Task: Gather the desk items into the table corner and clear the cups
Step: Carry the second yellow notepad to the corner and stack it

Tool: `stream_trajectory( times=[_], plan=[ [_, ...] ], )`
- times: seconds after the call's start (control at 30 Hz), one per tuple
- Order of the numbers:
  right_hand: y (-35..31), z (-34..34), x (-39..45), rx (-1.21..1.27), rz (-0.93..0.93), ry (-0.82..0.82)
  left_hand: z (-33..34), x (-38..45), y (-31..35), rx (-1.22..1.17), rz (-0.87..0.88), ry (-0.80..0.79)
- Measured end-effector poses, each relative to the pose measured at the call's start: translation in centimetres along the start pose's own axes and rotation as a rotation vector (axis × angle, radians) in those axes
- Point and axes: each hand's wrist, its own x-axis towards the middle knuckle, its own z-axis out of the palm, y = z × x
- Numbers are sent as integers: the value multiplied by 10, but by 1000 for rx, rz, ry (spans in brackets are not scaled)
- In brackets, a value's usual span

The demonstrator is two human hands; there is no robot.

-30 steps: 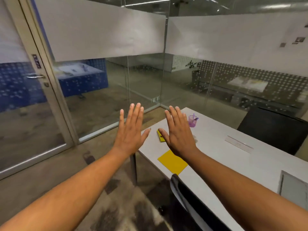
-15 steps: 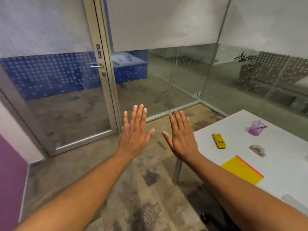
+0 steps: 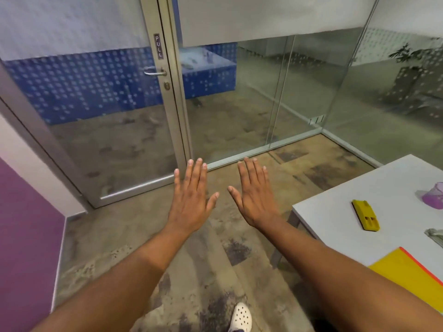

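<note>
While held over the floor | left hand [image 3: 191, 202] flat, empty | right hand [image 3: 254, 200] flat, empty

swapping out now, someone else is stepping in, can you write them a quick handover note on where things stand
Hands: left hand and right hand are both open, fingers straight, held out over the floor, holding nothing.
Things: on the white table at the right lie a yellow stapler, a purple cup cut by the frame edge, a yellow folder and a grey item only partly in view.
Done: nothing gathered as far as this view shows.
Left: move the items to the table corner, then clear the cup.
</note>
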Motion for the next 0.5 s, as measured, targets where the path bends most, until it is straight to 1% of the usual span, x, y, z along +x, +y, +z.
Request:
stream_trajectory(
  times=[0.1, 0.2, 0.3, 0.4, 0.5],
  plan=[
    [22, 22, 41, 27, 19, 9, 24, 43, -8, 18, -6, -21],
    [46, 39, 78, 39, 44, -32, 44, 83, -10, 18, -5, -50],
    [69, 56, 112, 32, 38, -68, 65, 121, -12, -18, 3, -22],
    [89, 68, 141, 46, 51, -112, 86, 157, -11, -13, 6, -64],
    [108, 83, 166, 45, 78, -122, 110, 192, -9, -21, 11, -98]
  ],
)
